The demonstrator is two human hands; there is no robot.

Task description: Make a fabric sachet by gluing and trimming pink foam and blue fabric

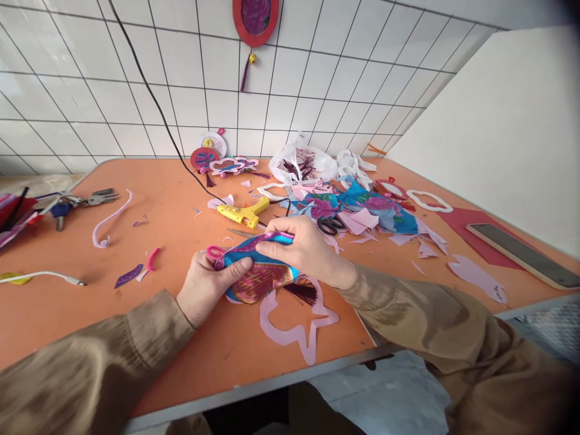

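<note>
Between my two hands is a fabric-covered craft piece [263, 278] in blue, purple and gold, with a pink loop at its left end. My left hand [203, 287] grips its left end, thumb lying across the front. With thumb and fingers closed, my right hand [306, 251] pinches the purple upper edge. A dark tassel [302, 292] shows below the piece on the right. Under it on the table lies a pink cut-out frame [312, 338] with a pointed outline. Just beyond my hands rests a yellow glue gun [244, 212].
Black-handled scissors [330, 226] lie by blue floral fabric scraps [378, 205]. A white plastic bag [303, 162] stands against the tiled wall. The glue gun's black cord [158, 109] runs up leftward. Keys [60, 210] lie left; a phone [521, 254] lies right on red sheet.
</note>
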